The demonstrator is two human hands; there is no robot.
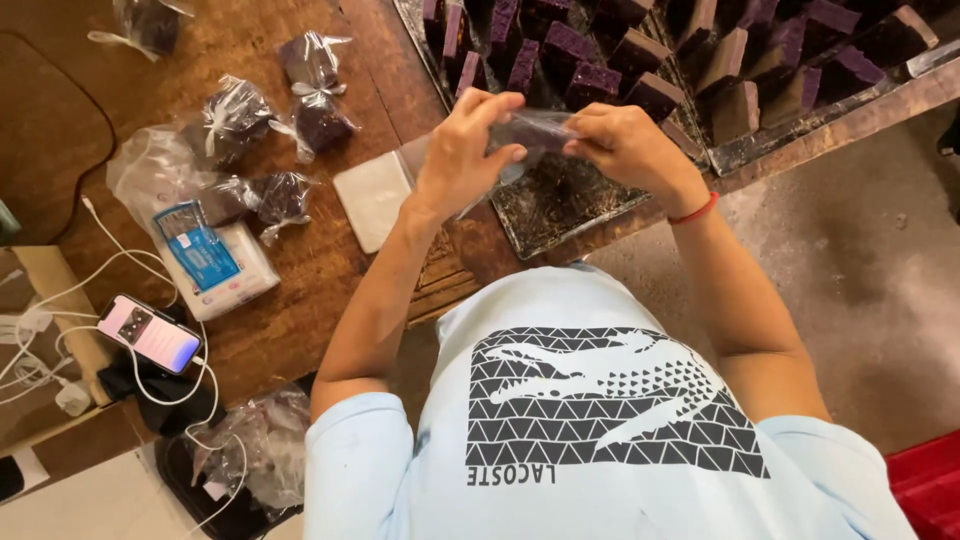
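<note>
My left hand [462, 150] and my right hand [628, 145] are raised together over the near corner of a dark metal tray [725, 158]. Between their fingertips they pinch a small clear plastic bag [540, 128] with a purple-brown cake block inside. A red band circles my right wrist. The tray carries several rows of purple-topped brown cake blocks [640, 50]; its near left corner [560, 200] holds only crumbs.
On the wooden table [300, 290] to the left lie several wrapped cake pieces [322, 122], a flat stack of clear bags [373, 195], and a white packet with a blue label [212, 258]. Lower left are a phone [150, 333] and white cables. A concrete floor [860, 260] lies to the right.
</note>
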